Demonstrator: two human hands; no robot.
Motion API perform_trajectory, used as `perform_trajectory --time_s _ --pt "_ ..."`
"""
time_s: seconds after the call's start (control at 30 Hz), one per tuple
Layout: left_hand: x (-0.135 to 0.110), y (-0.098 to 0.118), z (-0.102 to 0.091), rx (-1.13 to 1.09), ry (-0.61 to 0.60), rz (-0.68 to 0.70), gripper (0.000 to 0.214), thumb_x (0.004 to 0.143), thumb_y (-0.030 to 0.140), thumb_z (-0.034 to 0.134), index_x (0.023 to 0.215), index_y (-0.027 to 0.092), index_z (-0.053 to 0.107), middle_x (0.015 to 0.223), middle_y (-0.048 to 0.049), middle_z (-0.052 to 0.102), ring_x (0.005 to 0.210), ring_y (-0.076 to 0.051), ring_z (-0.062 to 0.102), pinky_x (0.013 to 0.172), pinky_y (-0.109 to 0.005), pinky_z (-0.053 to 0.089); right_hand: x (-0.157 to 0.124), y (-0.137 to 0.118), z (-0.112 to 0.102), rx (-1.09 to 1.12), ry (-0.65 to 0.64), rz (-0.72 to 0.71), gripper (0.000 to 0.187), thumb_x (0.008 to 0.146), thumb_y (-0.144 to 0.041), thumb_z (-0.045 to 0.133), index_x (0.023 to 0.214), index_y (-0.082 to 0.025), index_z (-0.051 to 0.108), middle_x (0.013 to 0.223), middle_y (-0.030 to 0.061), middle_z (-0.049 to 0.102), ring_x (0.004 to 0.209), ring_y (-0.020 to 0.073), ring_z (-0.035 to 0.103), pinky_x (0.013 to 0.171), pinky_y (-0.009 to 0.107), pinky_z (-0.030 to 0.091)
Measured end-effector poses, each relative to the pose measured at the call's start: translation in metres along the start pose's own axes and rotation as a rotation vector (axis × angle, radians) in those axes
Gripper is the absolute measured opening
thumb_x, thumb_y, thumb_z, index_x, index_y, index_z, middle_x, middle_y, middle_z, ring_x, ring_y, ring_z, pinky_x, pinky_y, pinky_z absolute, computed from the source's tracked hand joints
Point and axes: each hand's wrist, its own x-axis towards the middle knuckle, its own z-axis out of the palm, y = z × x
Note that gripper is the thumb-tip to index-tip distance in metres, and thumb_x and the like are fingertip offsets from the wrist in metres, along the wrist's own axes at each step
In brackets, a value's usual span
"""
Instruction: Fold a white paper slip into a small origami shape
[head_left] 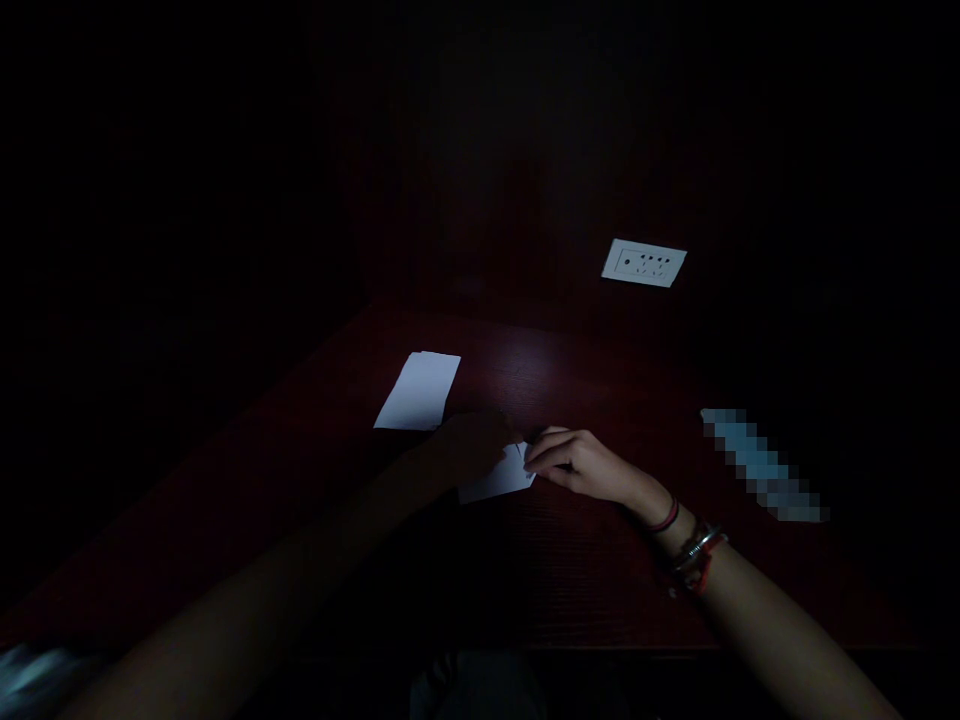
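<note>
Here, a small white paper [501, 481] is shown at the middle of the counter [600, 390]. Its right edge is pinched by the right hand [576, 464]; its left edge is covered by the shadowed left hand [474, 446], grip indiscernible. A larger sheet [418, 392] lies just beyond.

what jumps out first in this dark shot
The right hand pinches a small white paper at the middle of the dark red desk, the shadowed left hand touching it. A second white sheet lies beyond it, and a white socket plate stands out upper right.
</note>
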Motion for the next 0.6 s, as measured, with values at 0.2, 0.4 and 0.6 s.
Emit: perform_trajectory --time_s 0.2,0.4,0.6 --pt "-0.0001 -0.0002 0.0026 0.041 -0.020 0.030 0.024 0.077 0.015 0.037 0.096 0.021 0.051 0.092 -0.0025 0.053 0.080 -0.013 0.048 0.064 -0.023 0.035 -0.0003 0.0019 0.0007 0.000 -0.007 -0.014 0.020 0.077 -0.017 0.043 0.089 -0.017 0.059 0.083 0.0051 0.060 0.082 0.0126 0.052 0.075 0.028 0.041" --pt "0.0023 0.0006 0.0040 0.042 -0.031 0.016 0.023 0.080 0.021 0.034 0.095 0.021 0.051 0.092 -0.0034 0.053 0.079 -0.013 0.048 0.063 -0.023 0.035 -0.0001 0.0009 0.0001 -0.006 -0.016 -0.009 0.020 0.077 -0.014 0.042 0.087 -0.016 0.059 0.084 0.0051 0.060 0.082 0.0125 0.051 0.076 0.028 0.041" --pt "0.0011 0.0016 0.0093 -0.021 0.004 -0.017 0.023 0.081 0.023 0.033 0.090 0.017 0.053 0.093 -0.0047 0.052 0.080 -0.013 0.048 0.068 -0.023 0.035 0.0012 -0.0031 -0.0024 -0.012 -0.053 0.003 0.022 0.075 -0.010 0.043 0.089 -0.015 0.059 0.086 0.0046 0.059 0.084 0.0119 0.050 0.077 0.027 0.040"
